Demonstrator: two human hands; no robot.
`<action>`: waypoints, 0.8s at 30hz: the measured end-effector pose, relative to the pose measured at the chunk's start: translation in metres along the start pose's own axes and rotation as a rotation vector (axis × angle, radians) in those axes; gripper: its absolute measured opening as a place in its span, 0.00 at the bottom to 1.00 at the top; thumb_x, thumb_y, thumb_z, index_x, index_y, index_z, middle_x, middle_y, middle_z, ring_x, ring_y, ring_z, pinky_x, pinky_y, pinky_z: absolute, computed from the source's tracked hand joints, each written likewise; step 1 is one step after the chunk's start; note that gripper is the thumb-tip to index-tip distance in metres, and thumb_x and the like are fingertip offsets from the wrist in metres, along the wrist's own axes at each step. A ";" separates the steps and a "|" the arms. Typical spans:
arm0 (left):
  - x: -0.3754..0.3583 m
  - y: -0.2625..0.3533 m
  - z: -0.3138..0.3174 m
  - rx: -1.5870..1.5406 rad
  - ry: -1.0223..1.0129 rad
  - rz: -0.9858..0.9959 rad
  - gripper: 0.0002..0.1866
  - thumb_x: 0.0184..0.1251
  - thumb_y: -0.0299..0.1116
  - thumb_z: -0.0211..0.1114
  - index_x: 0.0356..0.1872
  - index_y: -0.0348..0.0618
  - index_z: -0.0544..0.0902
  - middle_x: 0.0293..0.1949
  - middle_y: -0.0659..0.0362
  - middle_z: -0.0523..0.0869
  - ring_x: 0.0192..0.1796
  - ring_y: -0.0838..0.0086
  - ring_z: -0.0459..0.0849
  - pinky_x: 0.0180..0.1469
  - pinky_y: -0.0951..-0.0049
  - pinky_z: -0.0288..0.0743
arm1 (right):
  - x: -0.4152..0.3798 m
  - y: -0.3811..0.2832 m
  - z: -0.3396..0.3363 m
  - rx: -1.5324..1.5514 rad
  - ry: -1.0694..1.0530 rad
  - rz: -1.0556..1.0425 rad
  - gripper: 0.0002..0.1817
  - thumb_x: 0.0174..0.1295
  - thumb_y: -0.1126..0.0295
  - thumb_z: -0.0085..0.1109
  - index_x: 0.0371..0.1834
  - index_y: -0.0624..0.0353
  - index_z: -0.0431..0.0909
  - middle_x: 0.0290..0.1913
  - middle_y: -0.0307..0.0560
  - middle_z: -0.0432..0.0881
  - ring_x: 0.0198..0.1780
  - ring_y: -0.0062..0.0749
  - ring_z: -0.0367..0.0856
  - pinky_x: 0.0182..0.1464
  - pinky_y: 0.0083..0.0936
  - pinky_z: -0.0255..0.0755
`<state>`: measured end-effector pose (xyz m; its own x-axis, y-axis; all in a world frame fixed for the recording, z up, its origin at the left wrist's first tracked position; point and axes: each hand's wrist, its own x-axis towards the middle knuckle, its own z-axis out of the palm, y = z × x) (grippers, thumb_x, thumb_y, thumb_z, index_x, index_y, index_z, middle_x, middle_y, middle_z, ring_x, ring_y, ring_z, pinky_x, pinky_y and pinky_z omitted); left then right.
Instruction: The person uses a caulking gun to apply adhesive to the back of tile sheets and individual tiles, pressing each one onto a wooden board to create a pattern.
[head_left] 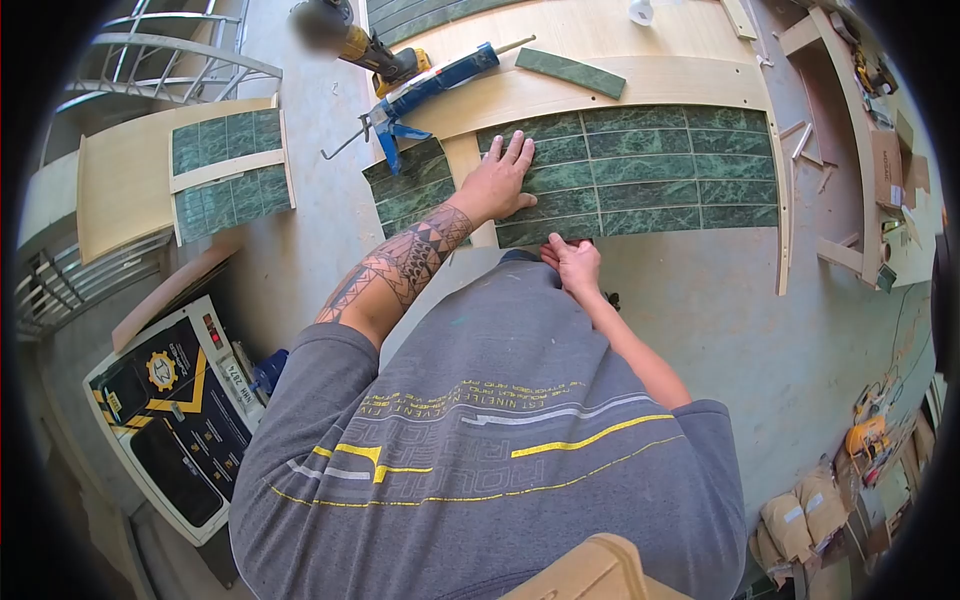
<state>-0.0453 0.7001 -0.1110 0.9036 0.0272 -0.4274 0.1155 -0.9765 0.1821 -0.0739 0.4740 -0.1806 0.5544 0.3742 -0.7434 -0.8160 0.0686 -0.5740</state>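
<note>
Green marble-look tiles (640,165) lie in rows on a pale wooden panel (690,85) in front of me. My left hand (505,178) rests on the left end of these tiles, fingers spread, nothing gripped. At the near edge, my right hand (574,266) pinches the border of a tile between thumb and fingers; the fingertips are partly hidden beneath it. A smaller tiled section (412,188) sits left of a bare wooden strip (463,160). Beyond my left hand lies a blue caulking gun (440,82), with a loose green tile strip (570,74) beside it.
A yellow and black cordless power tool (400,65) stands behind the caulking gun. Another tiled wooden panel (130,180) is at left, above a parked van (165,400). Wooden framing (845,140) stands at right; paper sacks (810,510) lie lower right.
</note>
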 end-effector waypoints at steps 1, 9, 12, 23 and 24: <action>0.000 -0.003 0.006 0.002 0.004 -0.005 0.53 0.70 0.54 0.72 0.84 0.32 0.54 0.84 0.34 0.54 0.83 0.32 0.54 0.85 0.46 0.54 | 0.001 0.000 -0.001 -0.012 0.011 -0.021 0.17 0.73 0.71 0.70 0.45 0.71 0.69 0.43 0.64 0.89 0.43 0.44 0.93 0.44 0.35 0.91; -0.001 -0.009 0.013 -0.056 0.065 0.006 0.44 0.81 0.52 0.58 0.82 0.26 0.54 0.83 0.32 0.54 0.84 0.32 0.50 0.86 0.46 0.49 | 0.008 0.008 -0.005 -0.011 -0.007 -0.017 0.20 0.73 0.72 0.69 0.43 0.76 0.66 0.44 0.70 0.88 0.44 0.48 0.93 0.47 0.39 0.92; 0.002 -0.015 0.016 -0.013 0.126 0.067 0.36 0.84 0.43 0.55 0.82 0.29 0.58 0.82 0.34 0.58 0.84 0.35 0.55 0.85 0.47 0.54 | 0.009 0.010 -0.005 -0.008 -0.012 -0.009 0.19 0.73 0.72 0.69 0.43 0.75 0.66 0.43 0.69 0.88 0.44 0.48 0.93 0.47 0.40 0.92; 0.014 -0.056 -0.035 -0.054 0.294 0.084 0.27 0.62 0.24 0.67 0.65 0.38 0.75 0.64 0.45 0.79 0.63 0.47 0.81 0.67 0.54 0.78 | 0.011 0.009 -0.006 -0.023 0.018 -0.006 0.21 0.72 0.73 0.70 0.36 0.70 0.62 0.42 0.70 0.87 0.44 0.47 0.93 0.46 0.39 0.93; 0.014 -0.059 -0.034 -0.033 0.318 0.060 0.28 0.61 0.25 0.67 0.65 0.38 0.75 0.63 0.45 0.79 0.65 0.47 0.81 0.67 0.54 0.78 | 0.013 0.012 -0.006 -0.002 0.000 -0.020 0.21 0.72 0.73 0.70 0.36 0.71 0.62 0.41 0.70 0.88 0.42 0.46 0.93 0.44 0.39 0.93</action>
<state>-0.0255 0.7654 -0.0973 0.9921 0.0408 -0.1183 0.0673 -0.9710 0.2295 -0.0749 0.4738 -0.1992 0.5707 0.3727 -0.7317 -0.8044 0.0746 -0.5894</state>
